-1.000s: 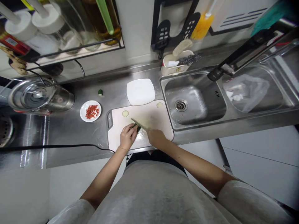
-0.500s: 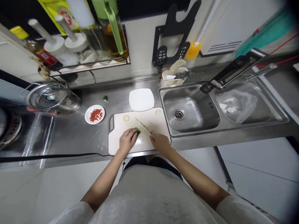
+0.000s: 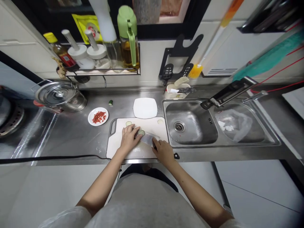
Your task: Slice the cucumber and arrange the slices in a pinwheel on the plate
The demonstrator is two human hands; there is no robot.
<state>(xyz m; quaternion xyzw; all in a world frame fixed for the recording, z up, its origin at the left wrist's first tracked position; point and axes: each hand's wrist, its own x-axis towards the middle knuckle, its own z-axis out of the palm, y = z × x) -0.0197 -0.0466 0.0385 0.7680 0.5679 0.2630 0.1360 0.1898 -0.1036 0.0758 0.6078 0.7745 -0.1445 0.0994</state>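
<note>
My left hand (image 3: 129, 137) is closed at a short piece of cucumber (image 3: 141, 132), whose pale green round face turns up between thumb and fingers. My right hand (image 3: 163, 151) grips a kitchen knife (image 3: 146, 139) by its black handle, the end of which shows past the wrist. Its wide blade lies tilted nearly flat, the far part against the cucumber. Beneath both hands is a white cutting board (image 3: 116, 144) with a grey edge. One cucumber slice (image 3: 128, 123) rests by my left fingertips, another (image 3: 160, 121) at the board's far right corner.
Behind the board stands a white square plate (image 3: 145, 108). To the left are a round plate (image 3: 91, 119) of chopped red pieces, a cucumber end (image 3: 110, 102) and a lidded steel pot (image 3: 79, 103). A double sink (image 3: 192, 126) with a black faucet (image 3: 224, 93) adjoins the right.
The knife has gone from edge-on to nearly flat, its blade now at the cucumber. The cucumber's pale cut face has turned into sight. The head view has tilted up a little.
</note>
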